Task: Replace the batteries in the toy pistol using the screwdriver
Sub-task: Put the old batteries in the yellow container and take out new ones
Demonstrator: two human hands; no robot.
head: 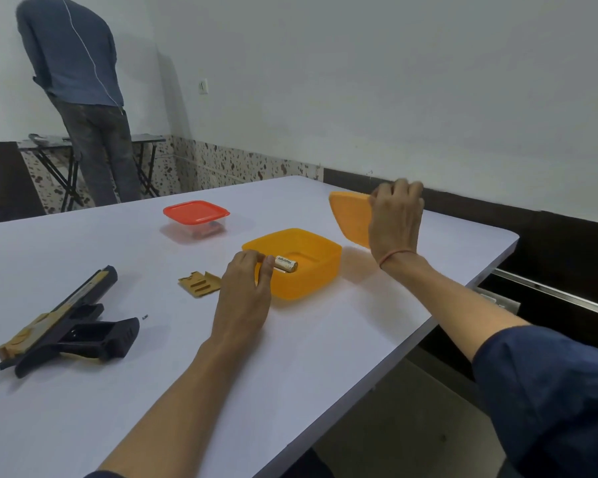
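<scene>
On tabletop [290,357]: toy pistol [66,326] opened, cover [200,283] off; left hand [244,298] pinching battery [285,264] at orange box [301,274], right hand [396,215] gripping lid [351,215]; refit pending.

Count, head view, one moment.

Toy pistols: one, black and tan plastic toy pistol [66,322], grip cavity open.
Battery covers: one, tan ribbed plastic cover plate [200,283].
Screws: one, tiny dark screw [144,317].
Batteries: one visible, gold cylindrical battery [285,264].
Containers: two; one open orange square plastic tub [311,270], one clear plastic box with a red lid [195,219]. Contents of the second too blurred to count.
Loose lids: one, orange plastic lid [351,217].
Tables: two; one white table [83,408], one dark folding table [142,141] far off.
Hands: two, left hand [244,293], right hand [396,215].
Other people: one standing person [76,81], back turned.
</scene>
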